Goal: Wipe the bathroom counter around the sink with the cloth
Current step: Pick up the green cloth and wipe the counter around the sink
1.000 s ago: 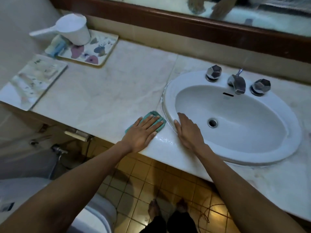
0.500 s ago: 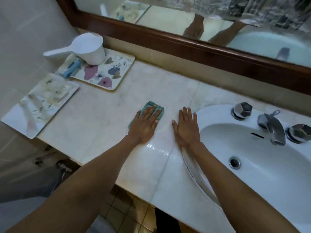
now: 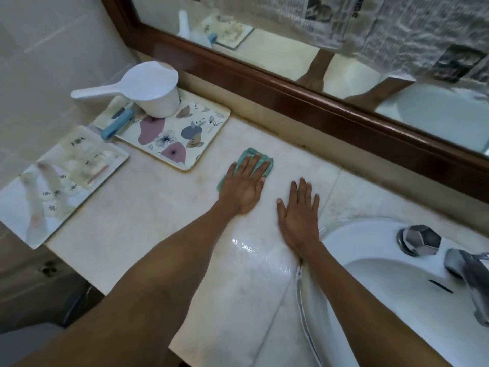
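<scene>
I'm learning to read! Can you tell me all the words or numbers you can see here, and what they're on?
Newspaper over the mirror: printed columns and headlines, all too blurred to read; one large sideways word near the top cannot be made out.
Flowered tray: only pictures of flowers and leaves, no words.
Pale tray: small prints, no readable text.
Scoop, cloth, sink, tap: no words or numbers visible.

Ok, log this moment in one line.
left hand: flat on cloth | right hand: flat on counter | sink: untouched
</scene>
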The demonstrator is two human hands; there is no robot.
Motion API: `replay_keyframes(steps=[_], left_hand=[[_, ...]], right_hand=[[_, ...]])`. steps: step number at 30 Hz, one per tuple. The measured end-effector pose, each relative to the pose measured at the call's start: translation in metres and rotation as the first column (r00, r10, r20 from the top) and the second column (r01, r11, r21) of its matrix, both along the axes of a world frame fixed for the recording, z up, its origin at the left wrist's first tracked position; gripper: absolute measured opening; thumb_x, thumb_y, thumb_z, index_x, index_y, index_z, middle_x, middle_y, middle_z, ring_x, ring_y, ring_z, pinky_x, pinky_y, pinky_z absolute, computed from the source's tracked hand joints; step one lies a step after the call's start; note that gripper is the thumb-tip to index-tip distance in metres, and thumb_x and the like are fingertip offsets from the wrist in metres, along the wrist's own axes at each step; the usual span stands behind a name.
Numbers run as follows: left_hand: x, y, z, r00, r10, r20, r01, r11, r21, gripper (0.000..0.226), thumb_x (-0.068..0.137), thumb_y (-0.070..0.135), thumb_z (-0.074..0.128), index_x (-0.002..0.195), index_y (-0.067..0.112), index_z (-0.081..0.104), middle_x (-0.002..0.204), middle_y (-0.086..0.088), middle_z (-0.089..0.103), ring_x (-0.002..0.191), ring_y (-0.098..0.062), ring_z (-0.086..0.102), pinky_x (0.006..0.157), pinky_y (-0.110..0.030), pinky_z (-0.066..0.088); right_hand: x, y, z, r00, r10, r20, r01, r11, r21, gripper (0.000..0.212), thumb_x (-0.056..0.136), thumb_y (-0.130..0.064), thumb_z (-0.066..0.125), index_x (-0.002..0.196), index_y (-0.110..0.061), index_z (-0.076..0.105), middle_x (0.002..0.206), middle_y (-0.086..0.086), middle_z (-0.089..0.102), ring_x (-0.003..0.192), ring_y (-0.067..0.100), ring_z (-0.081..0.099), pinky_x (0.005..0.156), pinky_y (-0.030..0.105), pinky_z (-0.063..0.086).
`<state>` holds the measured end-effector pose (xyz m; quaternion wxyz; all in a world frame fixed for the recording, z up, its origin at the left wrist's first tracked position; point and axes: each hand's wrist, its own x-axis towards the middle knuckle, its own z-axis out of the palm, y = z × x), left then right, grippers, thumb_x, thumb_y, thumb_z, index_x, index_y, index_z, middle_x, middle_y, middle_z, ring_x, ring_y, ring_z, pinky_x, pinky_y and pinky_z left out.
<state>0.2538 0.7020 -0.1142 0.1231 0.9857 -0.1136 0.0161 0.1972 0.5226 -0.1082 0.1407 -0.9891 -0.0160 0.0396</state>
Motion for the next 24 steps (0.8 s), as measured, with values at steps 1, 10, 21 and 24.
replay_keyframes(steps=[1,10,21,24], left_hand=[[0.002,0.001,0.0,1.0,0.0,-0.009,0.0,1.0,-0.002,0.058,0.103,0.043,0.018,0.158,0.028,0.029,0.166,0.001,0.027,0.153,-0.02,0.022,0.122,-0.049,0.016],[-0.001,0.034,0.054,0.917,-0.128,-0.378,0.031,0.967,-0.251,0.056,0.101,0.039,0.041,0.154,0.022,0.037,0.163,-0.007,0.032,0.15,-0.025,0.029,0.12,-0.047,0.022],[-0.095,0.266,0.12,0.89,0.377,-0.256,-0.455,0.777,-0.435,0.028,0.098,0.029,0.051,0.122,0.032,0.065,0.104,0.012,0.074,0.092,-0.012,0.069,0.081,-0.031,0.053],[-0.117,0.33,0.12,0.808,0.554,-0.202,-0.575,0.664,-0.479,0.026,0.097,0.027,0.053,0.12,0.029,0.067,0.1,0.006,0.075,0.091,-0.017,0.07,0.076,-0.032,0.053]], right_hand=[[0.0,0.0,-0.002,1.0,-0.004,0.001,0.004,1.0,-0.002,0.065,0.103,-0.046,0.022,0.156,-0.009,0.014,0.165,0.012,0.004,0.153,0.026,0.0,0.123,0.048,0.0],[0.005,0.024,0.032,0.995,-0.103,-0.017,0.104,0.989,0.109,0.051,0.1,-0.034,0.041,0.143,-0.007,0.039,0.152,0.018,0.037,0.139,0.036,0.035,0.113,0.05,0.031],[0.027,0.205,0.095,0.996,-0.009,0.093,-0.024,0.939,0.342,0.025,0.1,-0.031,0.042,0.112,-0.017,0.057,0.108,0.005,0.068,0.095,0.029,0.064,0.078,0.037,0.048],[0.036,0.267,0.103,0.987,0.149,0.061,-0.16,0.932,0.326,0.024,0.1,-0.033,0.04,0.104,-0.018,0.057,0.099,0.005,0.068,0.088,0.031,0.062,0.069,0.034,0.04]])
